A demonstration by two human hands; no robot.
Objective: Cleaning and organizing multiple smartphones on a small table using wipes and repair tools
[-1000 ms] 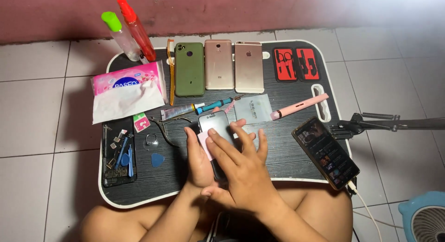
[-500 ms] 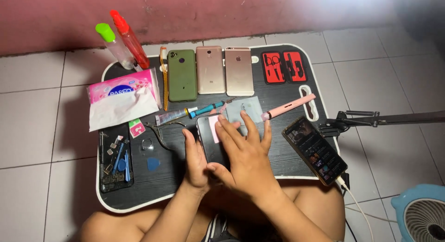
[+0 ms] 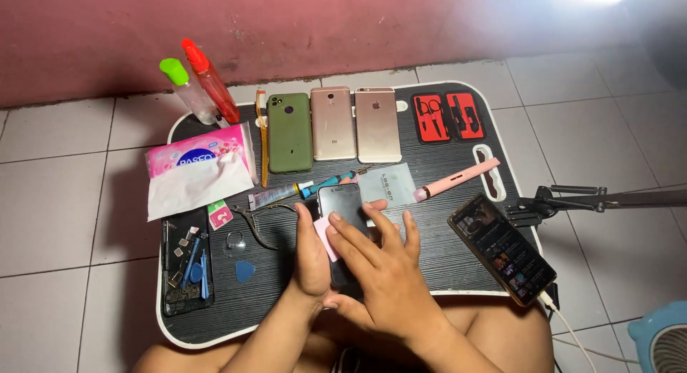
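A dark phone (image 3: 342,205) lies screen up on the black lap table (image 3: 444,251), near its middle. My left hand (image 3: 311,255) holds the phone by its left edge. My right hand (image 3: 383,269) lies flat over the lower part of the screen, fingers spread. A small pink cloth or pad (image 3: 325,237) shows under my right fingers, against the phone's left side. The lower half of the phone is hidden by my hands.
Three phones lie face down at the back: green (image 3: 289,132), rose gold (image 3: 333,123), gold (image 3: 377,124). Two bottles (image 3: 200,87), a tissue pack (image 3: 197,169), a red tool case (image 3: 447,117), a pink pen tool (image 3: 458,180), a lit phone (image 3: 502,248), a parts tray (image 3: 187,262).
My right hand has slid slightly along the phone screen with the pink pad. The view has shifted a little; the left hand keeps its hold.
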